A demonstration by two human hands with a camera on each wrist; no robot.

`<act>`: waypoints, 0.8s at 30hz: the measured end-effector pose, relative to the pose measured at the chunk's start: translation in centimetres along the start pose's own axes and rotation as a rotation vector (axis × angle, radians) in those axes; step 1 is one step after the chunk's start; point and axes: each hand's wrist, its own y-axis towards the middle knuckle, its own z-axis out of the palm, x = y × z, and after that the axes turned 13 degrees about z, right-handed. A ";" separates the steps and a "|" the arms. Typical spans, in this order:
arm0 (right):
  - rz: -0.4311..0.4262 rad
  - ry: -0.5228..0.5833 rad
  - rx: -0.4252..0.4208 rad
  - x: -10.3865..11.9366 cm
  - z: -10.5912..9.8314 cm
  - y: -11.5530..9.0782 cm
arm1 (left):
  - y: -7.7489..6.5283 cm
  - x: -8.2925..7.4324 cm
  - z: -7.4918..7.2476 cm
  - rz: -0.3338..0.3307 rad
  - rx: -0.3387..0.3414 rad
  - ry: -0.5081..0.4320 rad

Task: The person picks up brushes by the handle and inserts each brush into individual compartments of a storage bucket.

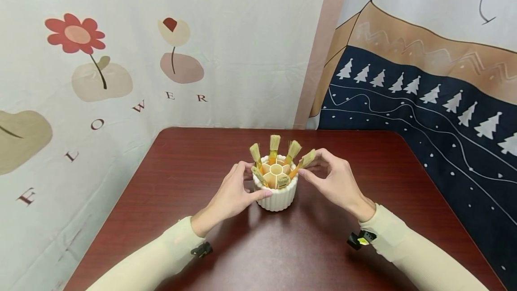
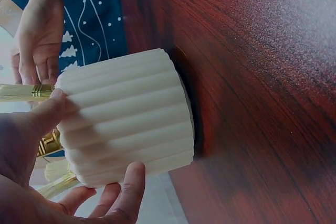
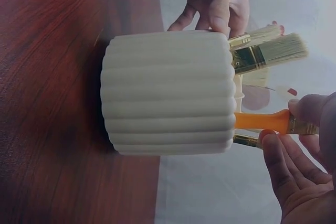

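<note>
A white ribbed pot (image 1: pixel 276 199) with a divided top stands on the table, several paintbrushes (image 1: pixel 274 143) in its compartments, bristles up. My left hand (image 1: pixel 232 192) grips the pot from its left, thumb at the front rim; in the left wrist view its fingers curl along the ribbed wall. At the pot's right side, my right hand (image 1: pixel 339 183) pinches one paintbrush (image 3: pixel 296 121) near its metal band, between thumb and fingers. That brush leans outward to the right, and its orange handle (image 3: pixel 262 120) runs down into the pot. The handle's lower end is hidden inside.
The dark red wooden table (image 1: pixel 194 156) reaches back to a pale curtain (image 1: pixel 242 44) printed with flowers and letters. A navy cloth (image 1: pixel 375 107) with white trees hangs at the right. Dark wrist devices sit by both cuffs.
</note>
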 end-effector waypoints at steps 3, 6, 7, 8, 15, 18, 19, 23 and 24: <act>0.008 0.002 0.013 0.0 0.1 -0.1 | 0.0 0.0 0.0 -0.003 0.002 0.002; 0.013 0.016 0.030 -0.2 0.2 -0.1 | 0.0 0.1 0.0 0.001 -0.001 0.001; 0.014 0.019 0.036 -0.3 0.2 -0.1 | 0.0 0.1 0.0 0.005 -0.003 0.001; 0.016 0.022 0.041 -0.4 0.3 -0.1 | 0.0 0.1 0.0 0.007 -0.004 0.000; 0.016 0.007 0.056 -0.8 0.8 -0.3 | 0.0 0.1 0.0 0.020 -0.005 0.001; 0.011 0.000 0.060 -0.9 1.1 -0.3 | 0.0 0.1 0.0 0.025 -0.010 0.008; 0.009 -0.004 0.060 -0.8 1.2 -0.4 | 0.0 0.1 -0.1 0.023 -0.009 0.008; 0.000 -0.024 0.058 -0.9 1.5 -0.5 | 0.0 0.2 0.0 0.021 -0.009 -0.003; -0.001 -0.031 0.056 -1.0 1.6 -0.5 | 0.0 0.2 0.0 0.019 -0.008 -0.006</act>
